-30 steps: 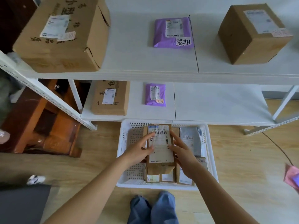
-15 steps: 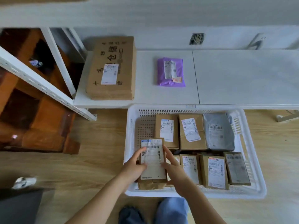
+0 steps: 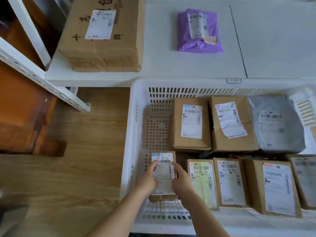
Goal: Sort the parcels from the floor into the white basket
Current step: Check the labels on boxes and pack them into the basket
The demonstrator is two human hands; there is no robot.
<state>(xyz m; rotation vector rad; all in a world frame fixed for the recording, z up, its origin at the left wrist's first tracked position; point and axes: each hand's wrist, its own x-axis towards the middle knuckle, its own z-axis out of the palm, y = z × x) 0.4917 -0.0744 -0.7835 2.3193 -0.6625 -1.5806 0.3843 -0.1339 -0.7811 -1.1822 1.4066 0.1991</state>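
Evenly lit by soft, diffuse daylight; source direction not determinable. Bright, slightly washed-out on the white shelf [image 3: 179,69] and the white basket [image 3: 131,127] rim. Faint shadows only, under the large cardboard box [image 3: 102,40] and between parcels. No hard glare. Mild overall softness; label print unreadable. Noticeable smear and wide-angle stretching toward right and lower edges. Dark, underexposed at upper left corner.

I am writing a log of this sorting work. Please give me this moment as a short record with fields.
held parcel: small brown parcel, label up, at the basket's front left
left hand: grips its left edge
right hand: grips its right edge
white basket: two rows of parcels inside
back row: two brown parcels and a grey bag
shelf behind: big carton, purple bag
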